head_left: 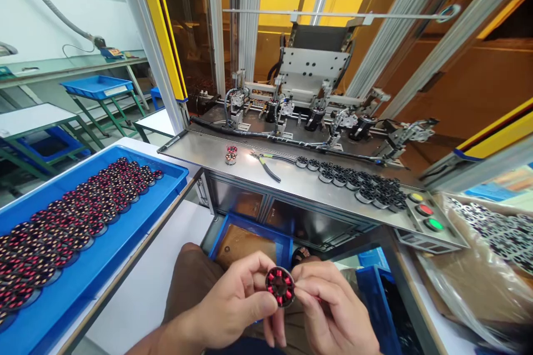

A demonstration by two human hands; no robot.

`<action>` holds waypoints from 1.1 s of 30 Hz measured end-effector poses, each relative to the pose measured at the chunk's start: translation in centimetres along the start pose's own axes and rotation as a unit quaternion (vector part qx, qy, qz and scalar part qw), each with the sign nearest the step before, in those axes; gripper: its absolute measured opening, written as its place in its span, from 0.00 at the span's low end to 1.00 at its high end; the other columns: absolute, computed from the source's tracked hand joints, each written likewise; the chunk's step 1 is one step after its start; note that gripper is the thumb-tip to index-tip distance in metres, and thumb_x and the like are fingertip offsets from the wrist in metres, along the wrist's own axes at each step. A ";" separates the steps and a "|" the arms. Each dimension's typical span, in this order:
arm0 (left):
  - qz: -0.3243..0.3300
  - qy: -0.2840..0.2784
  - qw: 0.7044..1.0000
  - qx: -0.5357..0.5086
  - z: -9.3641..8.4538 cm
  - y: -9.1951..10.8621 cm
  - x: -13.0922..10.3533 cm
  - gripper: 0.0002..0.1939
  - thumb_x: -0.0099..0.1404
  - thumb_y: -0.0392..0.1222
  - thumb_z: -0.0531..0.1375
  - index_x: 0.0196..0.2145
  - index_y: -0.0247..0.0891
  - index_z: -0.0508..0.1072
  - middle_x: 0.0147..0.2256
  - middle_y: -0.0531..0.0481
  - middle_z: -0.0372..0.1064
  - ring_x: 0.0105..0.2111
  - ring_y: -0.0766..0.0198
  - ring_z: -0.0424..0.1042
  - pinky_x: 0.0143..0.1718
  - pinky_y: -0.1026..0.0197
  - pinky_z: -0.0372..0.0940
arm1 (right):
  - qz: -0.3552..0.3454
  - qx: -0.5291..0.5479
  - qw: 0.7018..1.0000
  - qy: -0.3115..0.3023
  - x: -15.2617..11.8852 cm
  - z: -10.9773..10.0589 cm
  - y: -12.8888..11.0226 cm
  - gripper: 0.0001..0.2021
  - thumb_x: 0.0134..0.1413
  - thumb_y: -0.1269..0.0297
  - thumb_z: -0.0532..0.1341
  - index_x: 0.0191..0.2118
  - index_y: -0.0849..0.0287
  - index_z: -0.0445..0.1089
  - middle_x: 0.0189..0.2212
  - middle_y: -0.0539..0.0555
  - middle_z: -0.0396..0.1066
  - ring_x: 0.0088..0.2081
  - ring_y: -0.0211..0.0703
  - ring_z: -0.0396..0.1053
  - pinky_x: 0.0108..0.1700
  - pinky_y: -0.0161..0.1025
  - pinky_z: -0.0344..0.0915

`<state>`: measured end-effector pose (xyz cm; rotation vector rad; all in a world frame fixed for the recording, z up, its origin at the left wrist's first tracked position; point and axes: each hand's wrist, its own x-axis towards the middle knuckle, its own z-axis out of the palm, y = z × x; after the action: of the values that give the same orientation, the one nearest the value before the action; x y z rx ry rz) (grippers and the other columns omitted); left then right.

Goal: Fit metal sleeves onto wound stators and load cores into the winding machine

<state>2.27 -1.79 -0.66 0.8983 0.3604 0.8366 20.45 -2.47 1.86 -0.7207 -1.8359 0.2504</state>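
Note:
In front of my lap, my left hand grips a wound motor stator by its rim, thumb on the near side. The stator is a round black part with red wire coils around an open centre. At its right edge, the thumb and finger of my right hand are pinched together. What lies between those fingertips is too small to make out. Two more wound stators stand on the metal ledge of the machine, beside pliers with green and black handles.
A blue tray at left holds rows of wound stators. Many black unwound cores sit on the ledge near a button box. A plastic-lined carton of metal parts stands at right. Winding fixtures line the machine behind.

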 end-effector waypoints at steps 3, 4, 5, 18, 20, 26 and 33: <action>0.054 0.025 0.998 -0.008 0.2 -0.2 0.0 0.18 0.63 0.49 0.65 0.43 0.37 0.65 0.31 0.49 0.74 0.28 0.67 0.77 0.27 0.69 0.70 | 0.026 0.003 1.000 0.006 -0.6 0.2 0.0 0.10 0.56 0.81 0.58 0.40 0.61 0.70 0.30 0.53 0.70 0.31 0.38 0.70 0.32 0.34 0.71; 0.076 0.036 0.996 -0.004 0.3 -0.2 0.0 0.17 0.63 0.48 0.66 0.43 0.38 0.65 0.33 0.50 0.74 0.30 0.67 0.78 0.29 0.69 0.70 | 0.047 0.014 0.999 0.010 -0.9 0.5 0.0 0.10 0.57 0.81 0.58 0.40 0.61 0.70 0.29 0.53 0.70 0.31 0.38 0.69 0.32 0.34 0.70; 0.097 0.048 0.994 0.012 0.4 -0.2 0.0 0.17 0.62 0.47 0.66 0.44 0.39 0.66 0.34 0.50 0.73 0.31 0.67 0.77 0.31 0.68 0.71 | 0.074 0.029 0.997 0.016 -1.1 0.8 -0.1 0.09 0.58 0.81 0.57 0.38 0.61 0.69 0.29 0.53 0.69 0.31 0.37 0.68 0.32 0.34 0.68; 0.327 0.128 0.852 0.388 -0.6 -0.2 -0.3 0.36 0.50 0.32 0.74 0.54 0.46 0.65 0.45 0.44 0.74 0.44 0.57 0.77 0.45 0.60 0.73 | 0.418 0.431 0.797 0.060 -2.1 3.7 0.4 0.15 0.60 0.58 0.63 0.26 0.62 0.68 0.25 0.50 0.61 0.27 0.34 0.60 0.29 0.31 0.63; 0.323 0.134 0.848 0.399 -0.6 -0.2 -0.3 0.36 0.50 0.33 0.74 0.53 0.45 0.65 0.45 0.44 0.75 0.44 0.56 0.77 0.46 0.58 0.73 | 0.459 0.443 0.768 0.059 -2.1 3.8 0.3 0.16 0.58 0.55 0.65 0.26 0.62 0.69 0.25 0.50 0.62 0.27 0.34 0.59 0.30 0.31 0.63; 0.327 0.130 0.844 0.406 -0.6 0.2 -0.4 0.34 0.51 0.33 0.73 0.53 0.42 0.65 0.45 0.44 0.74 0.43 0.59 0.77 0.46 0.63 0.73 | 0.520 0.445 0.723 0.096 -2.0 3.9 -0.4 0.14 0.57 0.56 0.67 0.26 0.61 0.71 0.27 0.49 0.62 0.29 0.35 0.60 0.33 0.31 0.62; 0.321 0.105 0.863 0.375 -0.3 0.6 -0.6 0.33 0.55 0.28 0.70 0.54 0.45 0.64 0.48 0.43 0.72 0.44 0.60 0.77 0.44 0.65 0.73 | 0.455 0.463 0.759 0.057 -2.1 3.7 0.2 0.13 0.61 0.59 0.63 0.28 0.60 0.70 0.28 0.49 0.62 0.28 0.34 0.61 0.28 0.30 0.62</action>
<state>1.34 -1.86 -0.39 1.7154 0.6123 1.4612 17.62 -2.92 -1.29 -0.7957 -0.8743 1.5836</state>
